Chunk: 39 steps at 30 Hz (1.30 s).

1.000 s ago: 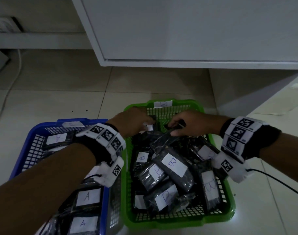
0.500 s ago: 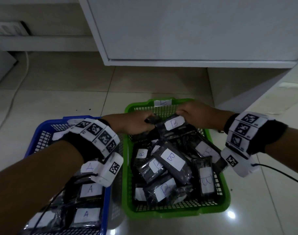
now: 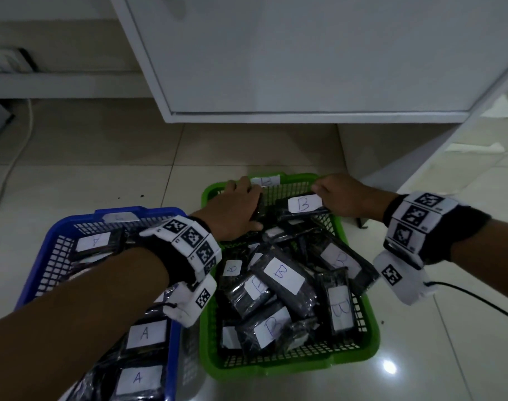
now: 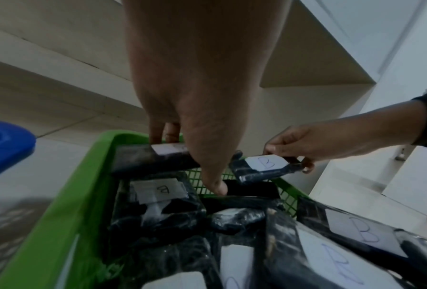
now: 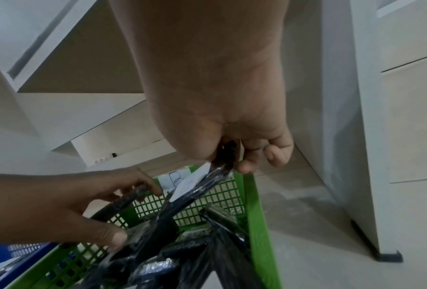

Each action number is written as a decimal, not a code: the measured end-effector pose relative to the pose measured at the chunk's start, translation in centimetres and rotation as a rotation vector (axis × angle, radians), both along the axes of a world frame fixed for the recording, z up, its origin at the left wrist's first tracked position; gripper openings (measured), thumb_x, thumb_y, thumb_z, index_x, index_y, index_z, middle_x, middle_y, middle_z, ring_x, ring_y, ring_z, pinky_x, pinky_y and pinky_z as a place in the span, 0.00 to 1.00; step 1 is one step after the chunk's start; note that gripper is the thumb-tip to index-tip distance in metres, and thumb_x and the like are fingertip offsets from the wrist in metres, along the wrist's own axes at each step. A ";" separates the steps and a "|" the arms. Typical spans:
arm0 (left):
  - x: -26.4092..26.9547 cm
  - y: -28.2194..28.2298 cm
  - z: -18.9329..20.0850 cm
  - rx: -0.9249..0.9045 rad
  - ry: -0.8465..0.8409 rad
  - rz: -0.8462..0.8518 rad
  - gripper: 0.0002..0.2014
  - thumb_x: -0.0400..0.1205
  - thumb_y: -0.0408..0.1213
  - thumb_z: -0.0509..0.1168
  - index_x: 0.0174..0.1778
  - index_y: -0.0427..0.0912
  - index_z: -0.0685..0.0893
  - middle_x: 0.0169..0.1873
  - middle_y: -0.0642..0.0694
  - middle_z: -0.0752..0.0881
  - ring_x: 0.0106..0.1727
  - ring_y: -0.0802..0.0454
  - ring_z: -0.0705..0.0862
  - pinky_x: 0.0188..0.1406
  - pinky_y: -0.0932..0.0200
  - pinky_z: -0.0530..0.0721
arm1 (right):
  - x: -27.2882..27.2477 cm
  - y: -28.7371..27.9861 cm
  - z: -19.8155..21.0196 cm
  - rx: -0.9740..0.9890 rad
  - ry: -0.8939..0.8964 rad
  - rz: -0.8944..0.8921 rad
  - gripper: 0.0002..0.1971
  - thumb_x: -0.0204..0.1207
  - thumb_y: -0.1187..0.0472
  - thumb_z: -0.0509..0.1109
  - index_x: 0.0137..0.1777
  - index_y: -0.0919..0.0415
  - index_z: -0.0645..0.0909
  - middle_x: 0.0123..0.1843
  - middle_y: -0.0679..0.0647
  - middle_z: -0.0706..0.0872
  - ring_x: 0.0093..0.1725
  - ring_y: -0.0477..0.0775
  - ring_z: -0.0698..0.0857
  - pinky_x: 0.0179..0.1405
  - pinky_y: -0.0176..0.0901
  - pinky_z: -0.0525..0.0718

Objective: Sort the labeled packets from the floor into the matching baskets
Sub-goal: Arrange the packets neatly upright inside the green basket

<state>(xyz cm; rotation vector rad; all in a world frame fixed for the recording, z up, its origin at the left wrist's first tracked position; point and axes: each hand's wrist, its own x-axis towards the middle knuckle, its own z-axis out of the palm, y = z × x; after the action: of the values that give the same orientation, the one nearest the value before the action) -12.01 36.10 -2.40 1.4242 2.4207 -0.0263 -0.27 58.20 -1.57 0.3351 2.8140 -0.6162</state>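
A green basket (image 3: 360,352) holds several black packets with white "B" labels. Beside it on the left, a blue basket (image 3: 35,267) holds packets labelled "A" (image 3: 145,333). Over the green basket's far end, my right hand (image 3: 338,198) pinches a B-labelled packet (image 3: 303,204) by its right edge; the right wrist view shows the packet (image 5: 207,181) caught between thumb and fingers. My left hand (image 3: 238,208) grips another black packet (image 4: 153,158) against the basket's far left corner, fingers over its top and thumb below.
A white cabinet (image 3: 276,68) overhangs the tiled floor just behind the baskets, and its side panel (image 3: 391,151) stands close to the right of the green basket. A black cable (image 3: 478,302) trails from my right wrist. A white cord (image 3: 12,160) runs down the far left.
Both hands have lifted and moved toward the green basket's far rim. The B packet rose out of the pile in my right hand, and my left hand closed on a second packet.
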 end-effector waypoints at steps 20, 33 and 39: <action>-2.4 -1.3 -2.2 0.194 -0.294 0.160 0.31 0.83 0.58 0.66 0.77 0.46 0.67 0.63 0.40 0.78 0.60 0.44 0.80 0.59 0.47 0.83 | -0.3 -4.7 -0.9 -0.102 -0.013 -0.122 0.15 0.82 0.60 0.63 0.35 0.68 0.75 0.36 0.67 0.82 0.37 0.61 0.82 0.34 0.47 0.75; -2.9 -2.0 -2.8 0.238 -0.143 0.183 0.28 0.87 0.63 0.50 0.64 0.41 0.76 0.53 0.44 0.71 0.51 0.45 0.77 0.55 0.48 0.79 | -0.6 -5.5 -2.4 0.138 -0.075 0.118 0.08 0.81 0.71 0.61 0.57 0.73 0.76 0.54 0.67 0.82 0.51 0.65 0.84 0.33 0.37 0.67; -3.2 -2.3 -2.2 0.296 -0.092 0.032 0.25 0.88 0.57 0.53 0.78 0.49 0.65 0.56 0.42 0.84 0.51 0.45 0.80 0.49 0.46 0.81 | -1.4 -3.5 0.9 0.123 -0.024 -0.010 0.06 0.78 0.70 0.64 0.51 0.73 0.77 0.48 0.64 0.82 0.47 0.62 0.83 0.30 0.39 0.69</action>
<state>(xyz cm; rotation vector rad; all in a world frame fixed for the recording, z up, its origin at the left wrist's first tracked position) -15.19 33.84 -4.56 1.4693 2.4459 0.4122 -1.64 54.69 -0.64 0.3773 2.8356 -0.4388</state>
